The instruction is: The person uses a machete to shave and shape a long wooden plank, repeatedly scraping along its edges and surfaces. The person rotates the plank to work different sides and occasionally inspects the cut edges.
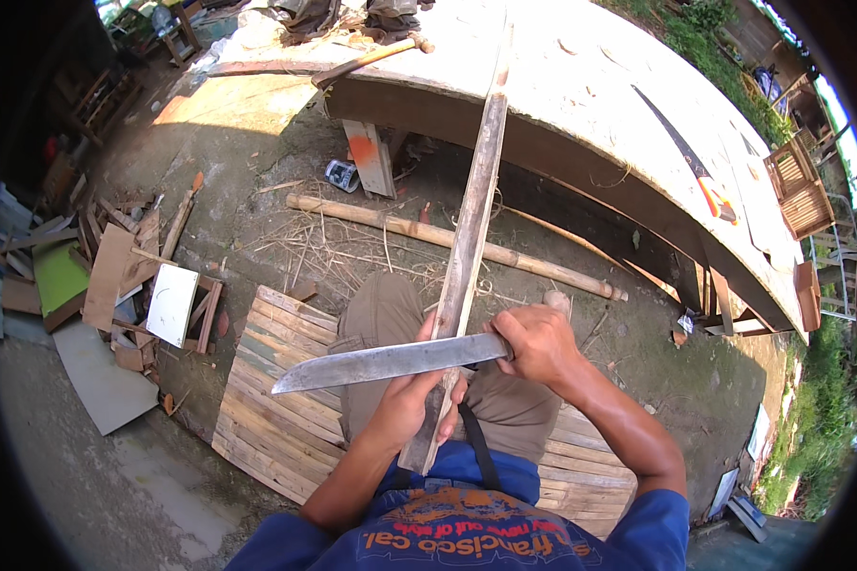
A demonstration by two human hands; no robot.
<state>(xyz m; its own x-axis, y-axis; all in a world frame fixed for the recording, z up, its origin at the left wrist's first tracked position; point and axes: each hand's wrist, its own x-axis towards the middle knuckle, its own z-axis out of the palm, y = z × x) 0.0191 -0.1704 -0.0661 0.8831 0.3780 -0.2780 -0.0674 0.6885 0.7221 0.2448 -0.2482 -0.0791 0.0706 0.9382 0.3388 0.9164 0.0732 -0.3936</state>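
Note:
A long split bamboo piece runs from my lap up to the worktable, its far end lying on the tabletop. My left hand is closed around the near part of it, with fingers showing on both sides. My right hand grips the handle of a machete. The machete's broad grey blade lies across the bamboo, pointing left, and hides part of my left fingers. Whether the edge bites into the bamboo I cannot tell.
The pale worktable carries a hammer and a handsaw. A round bamboo pole lies on the ground among shavings, near a can. I sit on a slatted bamboo bench. Scrap boards are piled at left.

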